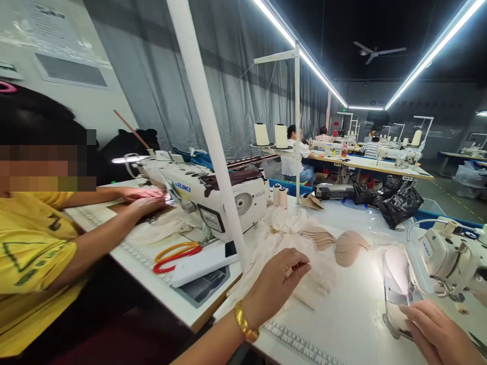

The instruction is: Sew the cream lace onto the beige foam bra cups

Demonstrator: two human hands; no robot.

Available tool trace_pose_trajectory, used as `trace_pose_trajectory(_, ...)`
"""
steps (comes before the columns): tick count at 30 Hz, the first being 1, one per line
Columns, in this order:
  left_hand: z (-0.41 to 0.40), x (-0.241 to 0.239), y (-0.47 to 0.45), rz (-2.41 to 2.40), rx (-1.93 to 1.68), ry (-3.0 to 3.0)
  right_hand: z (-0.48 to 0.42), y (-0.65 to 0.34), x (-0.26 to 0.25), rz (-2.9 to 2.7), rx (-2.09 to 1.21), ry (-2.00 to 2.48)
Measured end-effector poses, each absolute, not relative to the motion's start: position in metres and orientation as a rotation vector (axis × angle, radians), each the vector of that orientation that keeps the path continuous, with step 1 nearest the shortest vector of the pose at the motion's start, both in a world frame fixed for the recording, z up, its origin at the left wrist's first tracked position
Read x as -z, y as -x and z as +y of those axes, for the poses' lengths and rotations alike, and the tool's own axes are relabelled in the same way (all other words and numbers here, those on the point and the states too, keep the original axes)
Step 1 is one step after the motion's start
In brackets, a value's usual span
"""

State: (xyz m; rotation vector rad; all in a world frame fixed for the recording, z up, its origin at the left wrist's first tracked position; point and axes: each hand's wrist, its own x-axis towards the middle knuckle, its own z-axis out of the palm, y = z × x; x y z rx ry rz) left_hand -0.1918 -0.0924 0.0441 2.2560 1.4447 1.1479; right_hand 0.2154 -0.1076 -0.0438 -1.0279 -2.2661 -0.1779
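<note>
My left hand (279, 276), with a gold bracelet (245, 322) at its wrist, is over a heap of pale lace fabric (262, 271). Its thumb and fingers are drawn together; whatever is between them is too small to make out. Beyond it lie a fan of beige fabric pieces (318, 236) and a rounded beige piece (348, 249). My right hand (437, 324) is at the near end of the sewing machine's bed, fingers pinched at its edge, their contents unclear. A pale pink piece (395, 266) lies under the lamp beside the white sewing machine (452, 253).
At left a person in a yellow top (41, 248) sews at another machine (236, 197). Red-and-yellow-handled scissors (177, 256) and a white phone-like slab (205, 263) lie there. A white pole (207, 116) rises between the tables. Black bags (399, 203) sit at the back.
</note>
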Motion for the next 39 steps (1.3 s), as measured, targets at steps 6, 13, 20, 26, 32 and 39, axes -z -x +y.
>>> trace_pose_trajectory(6, -0.116, -0.071, 0.153, 0.917, -1.040, -2.107, -0.137, -0.116, -0.027, -2.248, 0.059, 0.973)
trace_pose_trajectory(13, -0.113, -0.065, 0.135, 0.831, -0.922, -1.743, -0.140, -0.096, -0.031, -1.955, -0.627, 1.016)
trace_pose_trajectory(20, -0.103, -0.049, 0.123, 0.875, -0.978, -1.338, -0.152, -0.100, -0.041, -1.863, -0.621, 0.877)
trace_pose_trajectory(26, -0.096, -0.029, 0.112, 1.019, -1.034, -1.129, -0.184, -0.102, -0.026, -1.625, -0.493, 0.895)
trace_pose_trajectory(32, -0.053, -0.028, 0.102, 1.206, -0.841, -1.965, -0.158, -0.119, -0.009, -1.226, -0.964, 1.254)
trace_pose_trajectory(39, 0.059, -0.049, 0.075, 1.237, -0.610, -2.556, -0.112, -0.155, 0.030, -1.216, -1.099, 1.379)
